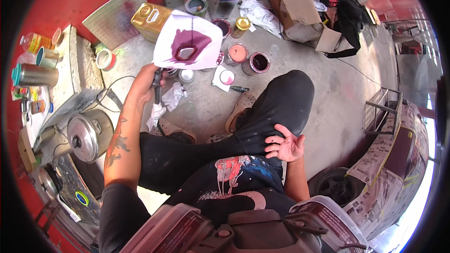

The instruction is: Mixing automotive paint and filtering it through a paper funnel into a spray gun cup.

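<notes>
My left hand (pixel 151 80) grips a dark-handled tool (pixel 157 89), apparently a spray gun, beneath a white sheet or paper funnel (pixel 210 35) stained with wet maroon paint; its exact shape is unclear. A white rag (pixel 155 115) hangs by the tool's lower end. Below and beyond, open cans of pink paint (pixel 237 52) and dark paint (pixel 258 62) stand on the floor beside a small pink-topped cup (pixel 227 77) and a silver can (pixel 187 75). My right hand (pixel 287 145) rests palm up near my right thigh, fingers apart and slightly curled, holding nothing.
A steel pot (pixel 86 136) and a concrete ledge (pixel 75 61) with containers stand left. Behind are a gold tin (pixel 145 21), metal can (pixel 224 0) and cardboard boxes (pixel 295 0). A metal frame (pixel 379 112), wheel (pixel 333 182) and newspaper-masked bodywork (pixel 384 168) are right.
</notes>
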`<action>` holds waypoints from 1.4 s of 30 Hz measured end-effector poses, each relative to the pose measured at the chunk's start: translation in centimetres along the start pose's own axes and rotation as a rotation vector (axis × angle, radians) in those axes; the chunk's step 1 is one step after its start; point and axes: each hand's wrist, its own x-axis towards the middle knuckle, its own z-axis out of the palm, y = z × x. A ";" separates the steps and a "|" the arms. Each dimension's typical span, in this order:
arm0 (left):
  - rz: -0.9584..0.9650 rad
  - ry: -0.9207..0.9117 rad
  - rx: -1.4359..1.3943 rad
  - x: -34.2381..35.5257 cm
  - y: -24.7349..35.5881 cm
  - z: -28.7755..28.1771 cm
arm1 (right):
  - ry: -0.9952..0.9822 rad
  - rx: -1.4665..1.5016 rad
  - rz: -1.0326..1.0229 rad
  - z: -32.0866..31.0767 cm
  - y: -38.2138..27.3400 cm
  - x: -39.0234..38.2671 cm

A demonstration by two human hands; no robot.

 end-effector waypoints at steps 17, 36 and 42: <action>-0.067 0.054 -0.013 1.2 -0.8 -0.7 | 0.050 -0.027 0.028 1.5 -0.7 0.1; -0.107 0.061 -0.030 0.8 -0.6 -0.1 | 0.004 -0.021 0.007 1.4 -0.7 0.0; -0.111 0.031 0.015 0.5 -0.3 -0.1 | 0.006 -0.001 0.016 1.2 -0.7 -0.1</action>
